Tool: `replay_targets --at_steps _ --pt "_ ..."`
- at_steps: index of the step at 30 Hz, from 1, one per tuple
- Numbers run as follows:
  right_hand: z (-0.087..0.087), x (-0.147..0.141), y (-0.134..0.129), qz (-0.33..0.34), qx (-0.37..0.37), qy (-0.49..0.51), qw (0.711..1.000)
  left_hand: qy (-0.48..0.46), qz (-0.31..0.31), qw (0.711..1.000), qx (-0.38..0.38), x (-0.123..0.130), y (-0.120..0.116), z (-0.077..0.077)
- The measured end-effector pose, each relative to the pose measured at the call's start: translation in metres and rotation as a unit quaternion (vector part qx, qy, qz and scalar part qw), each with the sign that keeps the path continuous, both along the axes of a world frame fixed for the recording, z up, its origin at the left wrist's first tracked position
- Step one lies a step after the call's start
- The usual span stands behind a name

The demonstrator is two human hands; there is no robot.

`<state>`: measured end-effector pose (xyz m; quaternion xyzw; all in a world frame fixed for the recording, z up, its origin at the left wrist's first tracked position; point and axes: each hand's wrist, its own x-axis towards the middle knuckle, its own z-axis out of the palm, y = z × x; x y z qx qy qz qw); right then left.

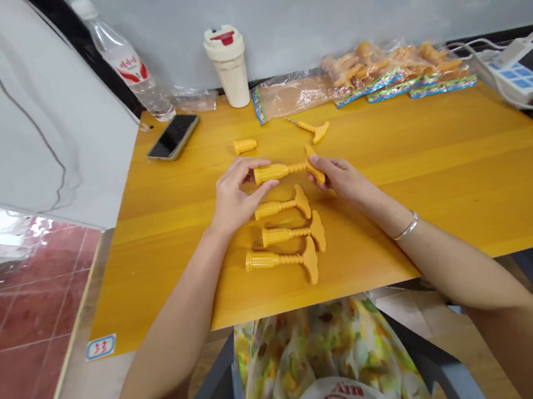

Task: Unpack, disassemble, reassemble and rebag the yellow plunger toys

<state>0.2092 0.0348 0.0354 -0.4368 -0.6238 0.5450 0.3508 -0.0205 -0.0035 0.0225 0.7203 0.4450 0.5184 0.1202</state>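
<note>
A yellow plastic corkscrew (272, 172) lies level between my two hands, its ribbed sleeve to the left and its T-shaped handle to the right. My left hand (240, 193) has its thumb and fingers on either side of the sleeve. With thumb and fingers, my right hand (336, 175) pinches the handle. Just nearer to me, three similar corkscrews lie in a column: a top one (275, 208), a middle one (285, 233) and a bottom one (273, 258). Beyond my hands rest a loose yellow sleeve (244, 145) and a corkscrew with bare metal spiral (312, 130).
Along the wall stand a water bottle (131, 66) and a white cup (229, 67). A phone (174, 137) lies at the left. Clear bags of orange-yellow parts (367, 69) line the back, near a flat plastic bag (293, 95). A power strip (515, 76) with cables sits at right.
</note>
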Motion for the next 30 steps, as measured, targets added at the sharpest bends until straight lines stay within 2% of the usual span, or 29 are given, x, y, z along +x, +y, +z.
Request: replay_targets --at_steps 4,7,10,12,16,21,24,26,28,30 --pt "0.0 0.003 0.001 0.004 0.04 -0.026 0.999 -0.041 0.004 0.998 -0.055 0.0 -0.001 0.0" --pt "-0.001 0.006 0.001 0.034 0.171 -0.08 0.981 -0.113 0.006 0.986 -0.123 -0.002 0.0 0.002" --pt "-0.004 0.008 0.002 0.067 0.356 -0.144 0.921 -0.189 -0.005 0.96 -0.207 -0.005 0.001 0.007" --pt "-0.007 0.011 0.004 0.071 0.444 -0.172 0.877 -0.223 -0.004 0.938 -0.264 -0.006 0.0 0.012" --pt "-0.007 0.016 0.008 0.054 0.527 -0.219 0.82 -0.269 -0.002 0.892 -0.363 -0.003 -0.003 0.019" --pt "0.0 0.022 0.011 0.037 0.581 -0.271 0.767 -0.294 -0.023 0.86 -0.416 0.0 -0.004 0.022" --pt "0.001 0.024 0.015 0.025 0.579 -0.294 0.76 -0.298 -0.017 0.847 -0.441 0.001 -0.004 0.024" --pt "-0.001 0.025 0.018 0.02 0.562 -0.302 0.769 -0.294 -0.008 0.848 -0.442 0.003 -0.004 0.024" --pt "-0.006 0.024 0.021 0.016 0.531 -0.301 0.792 -0.279 0.009 0.866 -0.415 0.006 -0.002 0.021" --pt "-0.013 0.023 0.023 0.01 0.483 -0.291 0.826 -0.254 0.027 0.895 -0.367 0.007 0.002 0.015"
